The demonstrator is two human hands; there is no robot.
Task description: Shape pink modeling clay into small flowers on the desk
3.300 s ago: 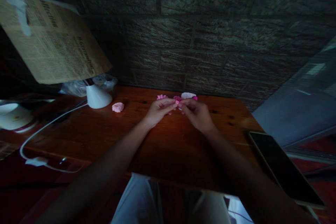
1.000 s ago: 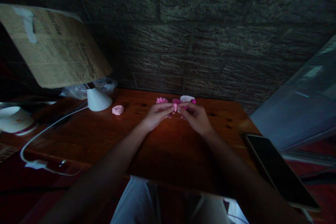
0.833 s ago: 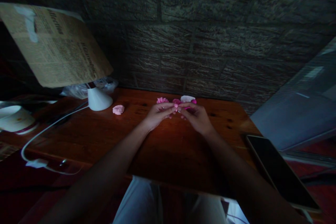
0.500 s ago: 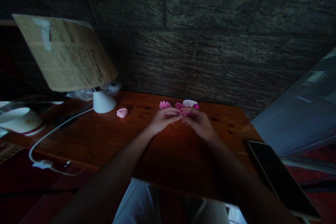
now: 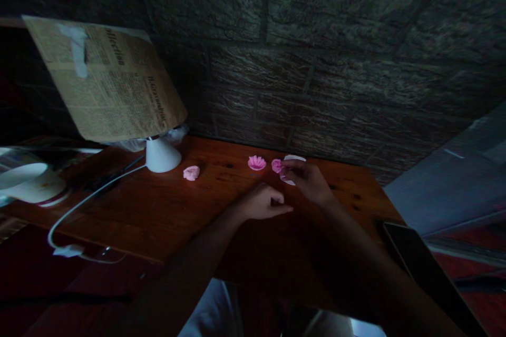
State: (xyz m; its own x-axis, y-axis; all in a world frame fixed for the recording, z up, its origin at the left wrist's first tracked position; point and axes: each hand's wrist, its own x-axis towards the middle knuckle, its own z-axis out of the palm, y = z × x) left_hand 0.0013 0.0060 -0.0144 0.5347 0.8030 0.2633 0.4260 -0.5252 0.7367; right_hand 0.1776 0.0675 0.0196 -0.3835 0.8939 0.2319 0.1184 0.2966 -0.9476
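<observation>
Pink rosette [image 5: 276, 166] beside right hand [image 5: 310, 181], wooden tabletop [image 5: 158, 208]; dark block wall [image 5: 356, 63]

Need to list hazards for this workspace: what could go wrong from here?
The right hand reaches close in at the pink rosette-like piece, so a slip might squash or knock it; whether they touch is unclear.
The white cord hangs over the front edge of the wooden table; a snag could tug the lamp.
The phone lies close beside the right forearm, so a sweep of that arm might nudge it.
</observation>
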